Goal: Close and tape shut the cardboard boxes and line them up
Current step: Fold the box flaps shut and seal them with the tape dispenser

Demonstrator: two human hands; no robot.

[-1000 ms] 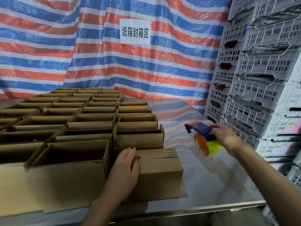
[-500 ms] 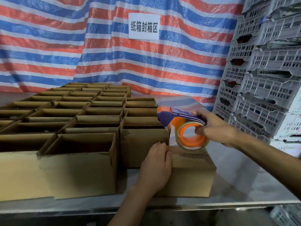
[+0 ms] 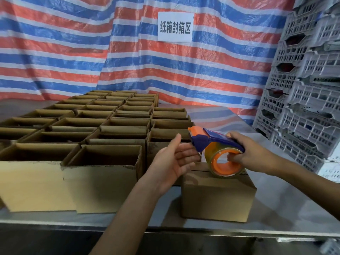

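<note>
Dispenser (image 3: 218,150) — 1; closed box (image 3: 217,197) — 1.

A grey metal table (image 3: 287,205) carries rows of open cardboard boxes (image 3: 117,126), packed side by side across its left and middle. One closed box (image 3: 217,197) stands near the front edge, just right of those rows.

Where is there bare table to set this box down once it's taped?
Bare table lies right of the closed box, up to the stacked crates. It continues back along the right side of the open boxes to the tarp. A narrow strip runs along the front edge. The left is packed wall to wall with open boxes.
</note>
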